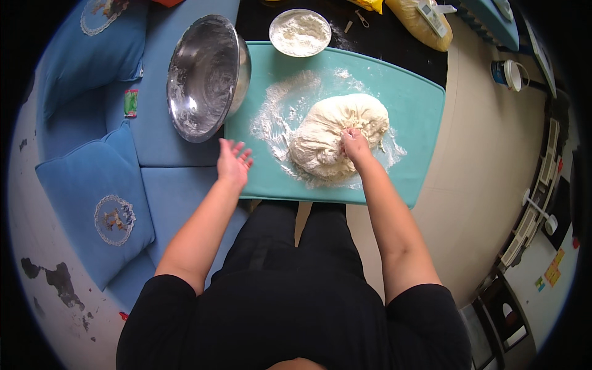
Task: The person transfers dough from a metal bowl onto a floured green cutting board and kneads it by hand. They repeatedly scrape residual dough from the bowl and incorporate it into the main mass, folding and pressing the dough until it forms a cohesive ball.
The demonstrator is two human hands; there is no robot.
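Observation:
A large, wrinkled mass of pale dough (327, 132) rests on a turquoise board (416, 111) dusted with white flour. My right hand (354, 145) is closed on the dough, its fingers pressed into the folds near the middle. To the left, my left hand (233, 161) is open with its fingers spread, holding nothing. It hovers by the board's left edge, just below a big metal bowl (203, 80). That bowl is tilted on its side, with floury residue inside. Past the board's far edge, a smaller bowl (271, 37) contains white flour (301, 32).
A blue sofa (179, 185) with cushions (92, 203) runs along the left. The black tabletop (394, 52) carries a bag of yellowish contents (419, 21) at the far right. A small bucket (509, 75) stands on the tiled floor (475, 160) beyond the board's right side.

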